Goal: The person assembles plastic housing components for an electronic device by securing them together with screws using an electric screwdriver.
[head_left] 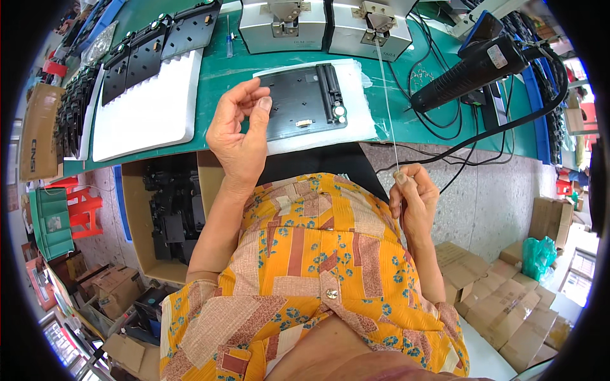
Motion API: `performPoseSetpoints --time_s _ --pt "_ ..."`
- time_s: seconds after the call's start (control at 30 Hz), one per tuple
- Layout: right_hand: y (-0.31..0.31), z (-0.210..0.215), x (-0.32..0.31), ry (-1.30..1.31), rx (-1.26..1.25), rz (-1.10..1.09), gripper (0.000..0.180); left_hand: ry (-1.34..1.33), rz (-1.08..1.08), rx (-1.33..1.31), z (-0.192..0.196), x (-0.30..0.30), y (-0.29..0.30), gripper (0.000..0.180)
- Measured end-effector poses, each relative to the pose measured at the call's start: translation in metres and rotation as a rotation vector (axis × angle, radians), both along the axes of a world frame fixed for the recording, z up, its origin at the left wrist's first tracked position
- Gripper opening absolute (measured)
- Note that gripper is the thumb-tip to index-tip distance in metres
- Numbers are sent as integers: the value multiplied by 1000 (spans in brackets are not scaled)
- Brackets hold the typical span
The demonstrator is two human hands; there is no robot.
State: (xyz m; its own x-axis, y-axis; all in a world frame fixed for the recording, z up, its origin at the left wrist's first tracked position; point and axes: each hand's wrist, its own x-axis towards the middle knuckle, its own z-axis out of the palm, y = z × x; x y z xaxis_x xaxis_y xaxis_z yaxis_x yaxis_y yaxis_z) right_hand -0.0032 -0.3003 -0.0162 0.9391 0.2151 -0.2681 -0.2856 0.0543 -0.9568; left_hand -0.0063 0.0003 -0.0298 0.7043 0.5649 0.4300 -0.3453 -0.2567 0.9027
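A thin whitish strand [389, 105] runs down taut from the metal mechanism of the right white boxy machine [356, 39]. My right hand [416, 198] pinches its lower end between thumb and fingers, in front of the table edge. On a white foam sheet [359, 120] lies a black flat plastic panel [287, 105] with a ribbed roller-like part along its right side and a small connector near its front. My left hand [241, 130] hovers by the panel's left edge, its fingers loosely bent and apart from the thumb, holding nothing.
A second white machine [279, 41] stands beside the first. Several black panels [136, 60] lean on white foam [152, 111] at left, near a small screwdriver [229, 46]. At right are a black cylindrical tool [470, 73] and loose cables [445, 130]. A carton [149, 254] of black parts sits below.
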Motion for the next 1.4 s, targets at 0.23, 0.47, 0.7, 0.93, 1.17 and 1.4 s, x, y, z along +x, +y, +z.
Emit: performPoseSetpoints --time_s 0.23,0.47,0.7,0.93,1.17,1.4 --pt "8 1 7 0 -2 -7 12 24 26 -5 -7 -2 7 29" --pt "25 6 22 30 48 -12 14 27 37 -13 -14 -2 10 28" --pt "64 6 64 -71 124 -2 15 35 34 26 -15 -5 13 28" --pt "69 14 81 36 168 30 29 46 7 119 -21 -6 15 29" --pt "89 28 112 -62 161 100 34 29 6 67 -23 -4 13 28" --pt "80 32 90 -133 177 54 36 39 7 68 -23 -10 13 28"
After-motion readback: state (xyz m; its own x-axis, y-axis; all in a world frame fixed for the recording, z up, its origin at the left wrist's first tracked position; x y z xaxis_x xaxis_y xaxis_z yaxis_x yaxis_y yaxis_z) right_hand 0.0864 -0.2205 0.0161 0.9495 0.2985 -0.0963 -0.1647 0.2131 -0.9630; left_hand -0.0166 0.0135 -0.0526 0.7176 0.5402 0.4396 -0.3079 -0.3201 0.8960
